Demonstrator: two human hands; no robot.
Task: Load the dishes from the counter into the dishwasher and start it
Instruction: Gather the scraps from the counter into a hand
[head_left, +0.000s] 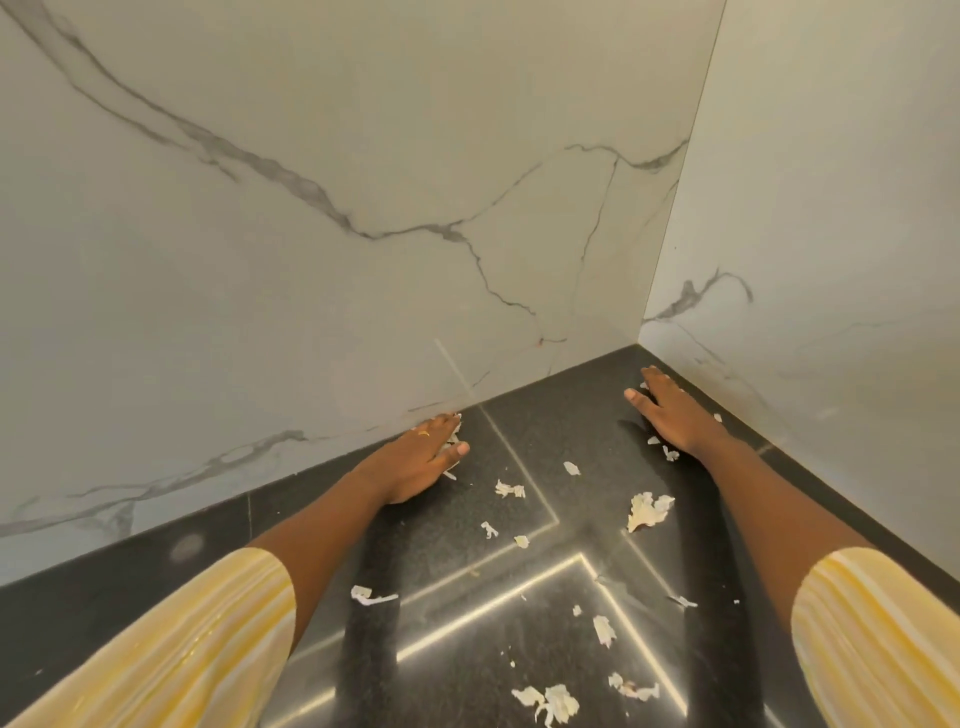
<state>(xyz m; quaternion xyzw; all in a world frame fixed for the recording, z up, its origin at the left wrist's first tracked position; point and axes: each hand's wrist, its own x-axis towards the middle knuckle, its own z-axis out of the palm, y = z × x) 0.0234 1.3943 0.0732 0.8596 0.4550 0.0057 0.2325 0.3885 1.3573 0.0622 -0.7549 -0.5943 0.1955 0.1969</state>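
No dishes and no dishwasher are in view. Both my hands lie flat on a black granite counter (441, 540) in a corner. My left hand (415, 460) rests palm down by the back wall, fingers straight, with a few pale scraps under its fingertips. My right hand (670, 410) lies flat near the right wall, fingers stretched toward the corner. Several torn pale scraps (647, 512) are scattered over the counter between and in front of my hands. Neither hand grips anything.
White marble-veined walls (363, 208) close the counter at the back and on the right (831, 234). Thin seams cross the granite, and bright light strips reflect on it. My yellow striped sleeves (197, 654) fill the lower corners.
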